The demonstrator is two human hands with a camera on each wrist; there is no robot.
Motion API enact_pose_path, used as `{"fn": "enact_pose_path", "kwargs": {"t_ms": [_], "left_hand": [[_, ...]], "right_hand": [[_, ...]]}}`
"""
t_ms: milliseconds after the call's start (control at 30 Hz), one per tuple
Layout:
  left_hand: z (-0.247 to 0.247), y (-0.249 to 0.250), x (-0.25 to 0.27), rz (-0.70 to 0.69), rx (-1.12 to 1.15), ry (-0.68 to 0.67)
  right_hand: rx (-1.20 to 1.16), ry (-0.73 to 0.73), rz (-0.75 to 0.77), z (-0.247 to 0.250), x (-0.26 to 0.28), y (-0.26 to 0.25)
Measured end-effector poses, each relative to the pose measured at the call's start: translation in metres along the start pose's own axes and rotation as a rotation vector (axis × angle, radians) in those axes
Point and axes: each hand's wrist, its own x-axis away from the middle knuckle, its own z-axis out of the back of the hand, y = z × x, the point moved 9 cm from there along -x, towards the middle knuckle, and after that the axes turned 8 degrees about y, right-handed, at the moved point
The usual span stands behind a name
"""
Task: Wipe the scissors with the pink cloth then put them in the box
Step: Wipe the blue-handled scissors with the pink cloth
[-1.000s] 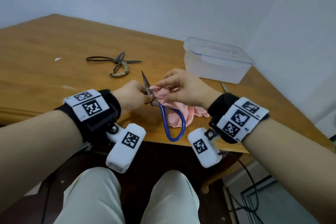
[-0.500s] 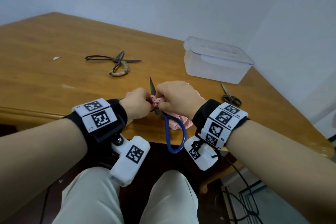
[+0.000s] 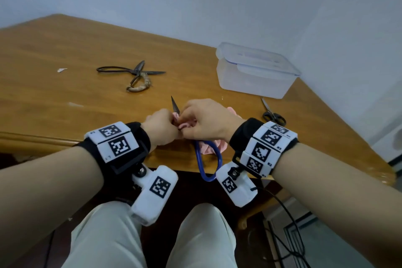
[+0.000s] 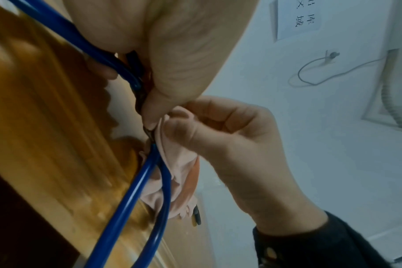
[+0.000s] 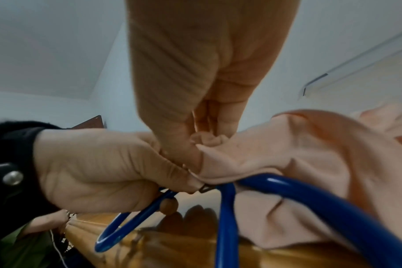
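Blue-handled scissors (image 3: 208, 159) stand over the table's near edge, dark blade tip up, blue loops (image 4: 135, 195) (image 5: 227, 217) hanging below. My left hand (image 3: 162, 129) grips them near the pivot, thumb and fingers curled around the metal (image 4: 147, 101). My right hand (image 3: 208, 122) pinches the pink cloth (image 3: 214, 148) (image 5: 298, 163) (image 4: 174, 163) against the blades just above the left hand. Most of the blades are hidden under cloth and fingers. The clear plastic box (image 3: 256, 72) sits at the back right with its lid on.
Old dark scissors (image 3: 134, 74) with a wrapped handle lie open at mid-table. Small black scissors (image 3: 272, 113) lie right of my hands, near the box. A white scrap (image 3: 62, 69) lies far left. My knees are below the wooden table's (image 3: 65, 50) near edge.
Both hands dropped toward the near table edge and closed together. The right hand slid the cloth down the blade toward the pivot, then slightly up again.
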Motion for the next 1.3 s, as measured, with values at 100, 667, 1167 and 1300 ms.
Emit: {"fn": "enact_pose_path", "kwargs": {"t_ms": [100,667,1167,1300], "left_hand": [[0.0,-0.001,0.0,-0.007,-0.026,0.018],[-0.009,-0.002,-0.002,-0.067,-0.108,-0.036],[-0.01,0.004,0.008,-0.08,-0.16,-0.027],[-0.009,0.001,0.008,-0.064,-0.175,-0.033]], "right_hand": [[0.082,-0.037,0.047,-0.004,0.003,0.001],[-0.004,0.019,-0.09,-0.004,0.002,0.014],[-0.023,0.016,-0.257,-0.006,-0.001,0.023],[0.027,0.045,-0.297,-0.001,-0.006,0.024]]}}
